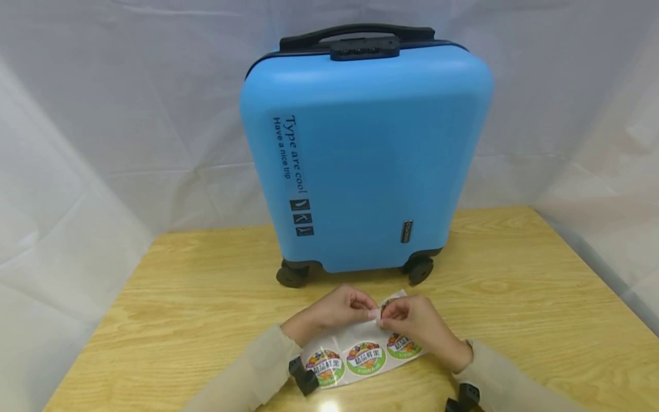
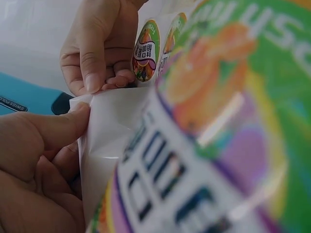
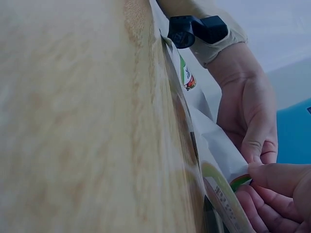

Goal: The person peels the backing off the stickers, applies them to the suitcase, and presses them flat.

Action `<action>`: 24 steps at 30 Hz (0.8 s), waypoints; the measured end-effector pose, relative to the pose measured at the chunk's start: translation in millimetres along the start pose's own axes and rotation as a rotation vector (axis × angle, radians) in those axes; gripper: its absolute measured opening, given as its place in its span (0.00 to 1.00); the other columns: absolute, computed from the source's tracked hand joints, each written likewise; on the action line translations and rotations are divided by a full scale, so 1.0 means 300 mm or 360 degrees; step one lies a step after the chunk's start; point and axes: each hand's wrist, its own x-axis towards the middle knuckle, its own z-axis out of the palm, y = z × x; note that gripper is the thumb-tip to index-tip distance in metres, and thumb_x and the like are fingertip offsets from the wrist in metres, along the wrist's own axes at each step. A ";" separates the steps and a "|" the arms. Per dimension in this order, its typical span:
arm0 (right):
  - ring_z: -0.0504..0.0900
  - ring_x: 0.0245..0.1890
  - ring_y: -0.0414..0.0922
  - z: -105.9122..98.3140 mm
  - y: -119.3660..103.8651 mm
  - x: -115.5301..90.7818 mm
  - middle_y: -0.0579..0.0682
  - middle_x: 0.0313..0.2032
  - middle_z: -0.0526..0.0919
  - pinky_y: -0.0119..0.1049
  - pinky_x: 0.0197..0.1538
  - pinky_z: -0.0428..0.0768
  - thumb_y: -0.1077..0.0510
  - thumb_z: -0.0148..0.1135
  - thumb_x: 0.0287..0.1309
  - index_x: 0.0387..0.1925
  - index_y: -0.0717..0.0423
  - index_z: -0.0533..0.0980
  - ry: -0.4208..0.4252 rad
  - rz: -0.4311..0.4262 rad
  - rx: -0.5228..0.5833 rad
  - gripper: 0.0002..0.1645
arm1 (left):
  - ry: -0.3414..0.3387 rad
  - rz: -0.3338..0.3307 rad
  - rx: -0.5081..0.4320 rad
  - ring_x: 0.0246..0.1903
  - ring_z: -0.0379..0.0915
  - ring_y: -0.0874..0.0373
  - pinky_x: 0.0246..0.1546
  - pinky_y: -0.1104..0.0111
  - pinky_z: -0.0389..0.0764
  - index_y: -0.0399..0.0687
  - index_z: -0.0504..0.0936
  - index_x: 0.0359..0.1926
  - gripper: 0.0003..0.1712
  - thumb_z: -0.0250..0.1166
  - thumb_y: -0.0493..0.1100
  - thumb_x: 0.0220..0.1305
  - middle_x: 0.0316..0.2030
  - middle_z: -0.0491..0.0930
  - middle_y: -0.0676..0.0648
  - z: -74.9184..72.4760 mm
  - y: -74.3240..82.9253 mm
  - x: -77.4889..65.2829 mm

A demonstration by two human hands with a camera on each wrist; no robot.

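A white sheet of round fruit stickers [image 1: 352, 332] lies low on the table in the head view, its far edge lifted between both hands. My left hand [image 1: 337, 309] pinches that edge between thumb and fingers. Right beside it, my right hand [image 1: 419, 323] pinches the same edge, the fingertips of both almost meeting. Up close in the left wrist view, the blank white part [image 2: 112, 116] of the sheet bends between the thumbs, and a printed sticker [image 2: 146, 51] shows behind. The right wrist view has the sheet's raised flap [image 3: 218, 145] at the fingertips of both hands.
A blue hard-shell suitcase [image 1: 365, 160] stands upright on its black wheels [image 1: 420, 270] just beyond the hands. Beneath everything is a wood-grain table [image 1: 206, 297]. White sheeting [image 1: 128, 114] hangs behind and along the sides.
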 end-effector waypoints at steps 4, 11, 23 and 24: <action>0.79 0.24 0.36 0.000 -0.002 -0.001 0.46 0.24 0.83 0.29 0.29 0.79 0.60 0.71 0.48 0.25 0.58 0.81 -0.0012 0.0013 0.0007 0.06 | -0.0001 -0.0004 0.0007 0.24 0.75 0.65 0.24 0.77 0.72 0.35 0.84 0.39 0.08 0.62 0.35 0.62 0.34 0.85 0.42 0.001 -0.002 0.001; 0.80 0.25 0.37 -0.001 -0.004 -0.001 0.47 0.25 0.83 0.29 0.30 0.80 0.60 0.70 0.49 0.26 0.59 0.81 -0.0044 0.0022 0.0034 0.06 | 0.0000 -0.0019 -0.0007 0.23 0.75 0.65 0.24 0.77 0.73 0.35 0.84 0.39 0.08 0.62 0.35 0.62 0.33 0.85 0.43 -0.001 -0.004 0.001; 0.79 0.23 0.37 -0.009 0.005 0.000 0.48 0.25 0.84 0.30 0.27 0.79 0.62 0.68 0.51 0.27 0.59 0.82 -0.0071 0.0042 0.0066 0.04 | -0.0021 -0.0015 -0.0002 0.22 0.74 0.63 0.22 0.76 0.74 0.36 0.84 0.39 0.08 0.63 0.37 0.62 0.33 0.85 0.44 -0.014 -0.003 -0.003; 0.79 0.23 0.37 -0.009 0.004 -0.001 0.48 0.25 0.84 0.30 0.27 0.79 0.62 0.68 0.51 0.27 0.59 0.82 -0.0073 0.0050 0.0065 0.04 | -0.0022 -0.0017 -0.0002 0.22 0.75 0.63 0.22 0.75 0.74 0.36 0.84 0.39 0.08 0.63 0.37 0.62 0.32 0.85 0.44 -0.014 -0.005 -0.003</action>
